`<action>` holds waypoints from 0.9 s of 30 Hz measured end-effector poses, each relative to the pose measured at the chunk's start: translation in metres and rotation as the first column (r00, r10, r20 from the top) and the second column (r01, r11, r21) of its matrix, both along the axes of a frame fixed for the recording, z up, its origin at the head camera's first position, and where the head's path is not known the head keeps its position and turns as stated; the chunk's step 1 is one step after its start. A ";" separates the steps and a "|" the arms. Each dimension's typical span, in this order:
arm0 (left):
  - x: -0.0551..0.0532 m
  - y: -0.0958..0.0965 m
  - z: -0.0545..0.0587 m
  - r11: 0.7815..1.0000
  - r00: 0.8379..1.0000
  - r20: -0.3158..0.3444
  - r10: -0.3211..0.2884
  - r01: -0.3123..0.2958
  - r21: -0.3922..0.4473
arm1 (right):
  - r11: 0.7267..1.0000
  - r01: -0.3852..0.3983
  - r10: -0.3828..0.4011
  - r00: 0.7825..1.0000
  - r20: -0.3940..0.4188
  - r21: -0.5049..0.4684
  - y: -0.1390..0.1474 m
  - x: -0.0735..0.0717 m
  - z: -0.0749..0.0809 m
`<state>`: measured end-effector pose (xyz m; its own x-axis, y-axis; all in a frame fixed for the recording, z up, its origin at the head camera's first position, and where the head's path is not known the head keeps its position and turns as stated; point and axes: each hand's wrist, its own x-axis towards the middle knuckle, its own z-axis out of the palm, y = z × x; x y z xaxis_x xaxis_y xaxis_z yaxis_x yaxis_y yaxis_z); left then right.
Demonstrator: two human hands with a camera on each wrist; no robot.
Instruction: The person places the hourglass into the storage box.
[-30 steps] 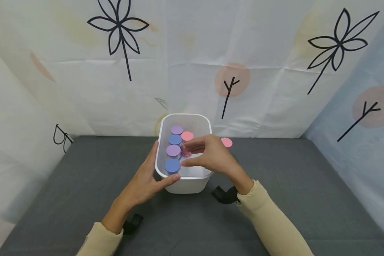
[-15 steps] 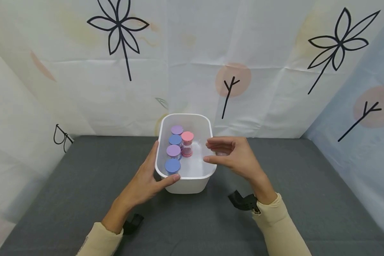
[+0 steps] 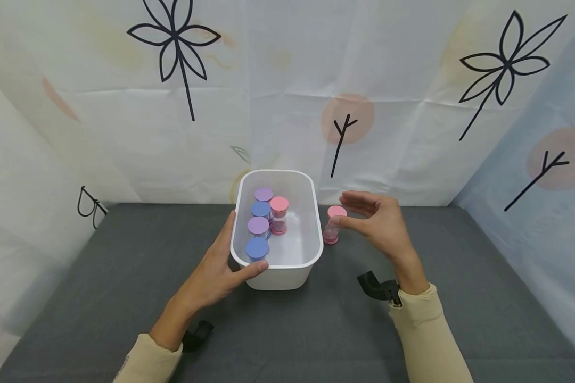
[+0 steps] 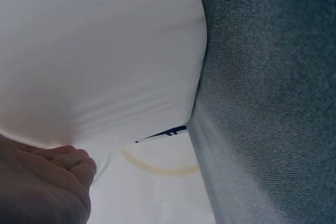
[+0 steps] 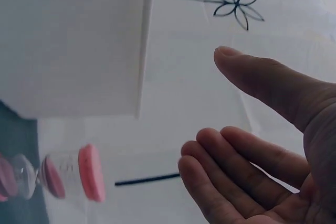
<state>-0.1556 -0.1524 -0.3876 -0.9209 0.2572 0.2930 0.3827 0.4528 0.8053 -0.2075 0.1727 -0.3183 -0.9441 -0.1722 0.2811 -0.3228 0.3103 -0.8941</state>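
Note:
My left hand point(image 3: 215, 271) holds the white plastic bin point(image 3: 282, 277) at its near left corner, with the thumb along the front rim. In the left wrist view its fingers point(image 4: 68, 161) lie against the bin's outer wall. Just right of the bin, a pink-capped sand timer point(image 3: 331, 234) stands upright on the table. My right hand point(image 3: 380, 223) is beside it, thumb and fingers spread apart with nothing between them; the thumb overlaps the timer in the head view. The right wrist view shows the pink sand timer point(image 5: 92, 174) apart from the fingertips.
Inside the bin stand two purple-capped timers point(image 3: 259, 225), two blue-capped timers point(image 3: 257, 248) along the left wall, and one pink-capped timer point(image 3: 279, 205) beside them. A dark grey cloth point(image 3: 100, 276) covers the table. Behind hangs a white printed curtain point(image 3: 287, 106).
My right hand has drawn out from over the bin, moving right to the pink sand timer outside, which now shows more fully. The left hand stays on the bin.

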 end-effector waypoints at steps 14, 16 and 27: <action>0.001 -0.001 0.001 1.000 1.000 0.008 0.004 -0.004 0.002 | 1.000 0.015 -0.017 0.998 0.065 0.027 0.017 -0.031 -0.032; 0.001 0.000 0.002 1.000 1.000 0.006 0.003 -0.003 0.004 | 1.000 0.010 -0.012 0.996 0.088 0.026 0.017 -0.034 -0.037; 0.001 0.000 0.001 1.000 1.000 0.009 -0.002 0.002 0.015 | 0.999 0.017 -0.022 0.995 0.102 0.048 0.014 -0.039 -0.051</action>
<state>-0.1550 -0.1526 -0.3863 -0.9228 0.2552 0.2886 0.3766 0.4401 0.8152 -0.2469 0.1868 -0.3698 -0.9709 -0.1641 0.1744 -0.2235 0.3585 -0.9064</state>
